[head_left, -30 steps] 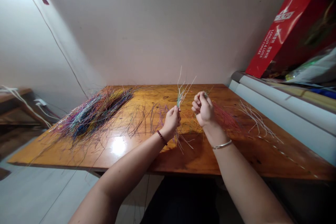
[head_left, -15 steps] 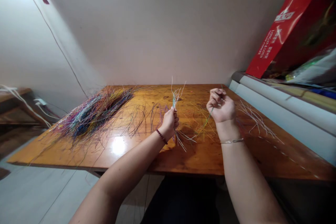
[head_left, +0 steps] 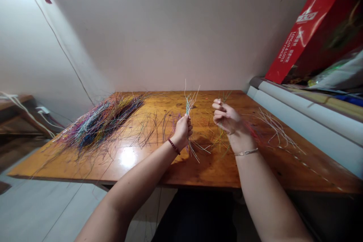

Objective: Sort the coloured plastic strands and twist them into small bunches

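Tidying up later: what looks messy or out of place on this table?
Loose strands lie scattered over the table beyond the big pile. The left hand grips a small bunch.

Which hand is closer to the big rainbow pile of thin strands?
Left. The left hand, gripping a small bunch of thin strands, is nearer the big multicoloured pile of thin strands; the right hand is farther right of it.
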`<state>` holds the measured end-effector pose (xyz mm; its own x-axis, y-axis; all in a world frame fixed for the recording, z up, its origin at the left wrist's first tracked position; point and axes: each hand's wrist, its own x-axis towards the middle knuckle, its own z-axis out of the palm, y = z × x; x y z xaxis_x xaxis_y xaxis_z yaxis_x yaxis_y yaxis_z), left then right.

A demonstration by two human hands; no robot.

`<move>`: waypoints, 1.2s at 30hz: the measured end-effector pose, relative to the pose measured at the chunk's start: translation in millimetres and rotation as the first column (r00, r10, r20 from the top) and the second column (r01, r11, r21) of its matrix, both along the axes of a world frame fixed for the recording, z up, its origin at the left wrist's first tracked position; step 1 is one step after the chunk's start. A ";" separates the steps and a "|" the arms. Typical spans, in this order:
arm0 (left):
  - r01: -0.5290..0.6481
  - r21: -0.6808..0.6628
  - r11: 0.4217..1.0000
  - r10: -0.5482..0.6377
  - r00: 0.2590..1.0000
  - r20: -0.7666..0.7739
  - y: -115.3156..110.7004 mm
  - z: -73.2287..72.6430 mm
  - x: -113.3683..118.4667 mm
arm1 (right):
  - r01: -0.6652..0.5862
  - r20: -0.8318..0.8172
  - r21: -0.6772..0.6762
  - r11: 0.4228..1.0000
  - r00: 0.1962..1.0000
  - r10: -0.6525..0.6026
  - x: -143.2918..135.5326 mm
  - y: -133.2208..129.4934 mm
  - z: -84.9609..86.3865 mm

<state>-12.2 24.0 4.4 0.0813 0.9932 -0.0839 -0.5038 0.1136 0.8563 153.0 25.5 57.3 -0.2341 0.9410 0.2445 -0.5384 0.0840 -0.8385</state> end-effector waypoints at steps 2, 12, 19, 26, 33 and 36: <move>-0.005 0.045 0.999 0.007 0.999 -0.037 -0.8 -0.8 1.4 | -0.021 0.012 -0.007 1.000 1.000 0.021 -2.3 0.9 -1.0; 0.025 0.135 0.991 -0.002 0.986 -0.165 -7.8 1.2 6.7 | -0.088 -0.088 -0.138 0.986 0.993 0.077 -6.6 4.3 -3.3; 0.037 0.139 0.990 -0.010 0.983 -0.186 -10.0 3.1 7.0 | -0.153 -0.090 -0.131 0.979 0.986 0.142 -6.2 6.8 -5.6; 0.040 0.141 0.989 -0.011 0.980 -0.200 -10.3 2.6 7.5 | -0.010 -0.120 -0.051 0.999 0.993 0.003 -9.3 7.8 -5.4; 0.052 0.151 0.987 -0.024 0.983 -0.183 -8.9 0.5 6.4 | 0.044 -0.123 -0.044 0.998 0.991 -0.049 -7.4 2.3 -1.0; 0.070 0.153 0.986 -0.039 0.980 -0.193 -9.4 0.5 6.1 | 0.083 -0.044 -0.016 0.996 0.996 -0.083 -5.8 3.6 -1.4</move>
